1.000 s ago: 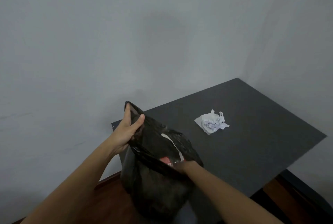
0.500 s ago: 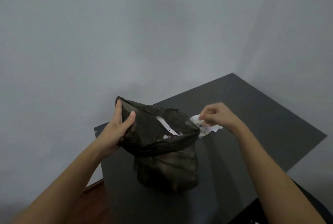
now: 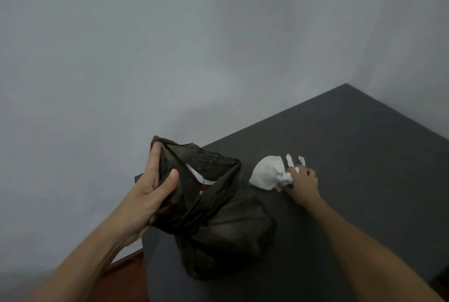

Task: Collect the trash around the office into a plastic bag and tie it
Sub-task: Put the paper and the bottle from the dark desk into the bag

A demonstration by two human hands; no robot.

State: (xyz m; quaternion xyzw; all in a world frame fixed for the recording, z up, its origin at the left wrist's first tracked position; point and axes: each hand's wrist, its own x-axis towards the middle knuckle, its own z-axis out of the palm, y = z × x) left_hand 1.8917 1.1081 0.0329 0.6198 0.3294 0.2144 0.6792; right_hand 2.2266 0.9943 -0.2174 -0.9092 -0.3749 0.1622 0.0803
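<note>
A black plastic bag [image 3: 218, 228] rests on the dark grey table [image 3: 352, 156], bulging at the bottom, with white and red trash visible inside its mouth. My left hand [image 3: 150, 194] grips the bag's rim at its left side and holds the mouth open. A crumpled white paper [image 3: 267, 173] lies on the table just right of the bag. My right hand [image 3: 302, 183] is at the paper's right edge, with its fingers closed on the crumpled part.
Grey walls meet in a corner behind the table. The table's left edge runs close to the bag, with reddish-brown floor [image 3: 126, 275] below it. Bare tabletop stretches to the right and back.
The right hand came out of the bag, reached to the paper on the table and now pinches it. The bag settled onto the table, held by the left hand.
</note>
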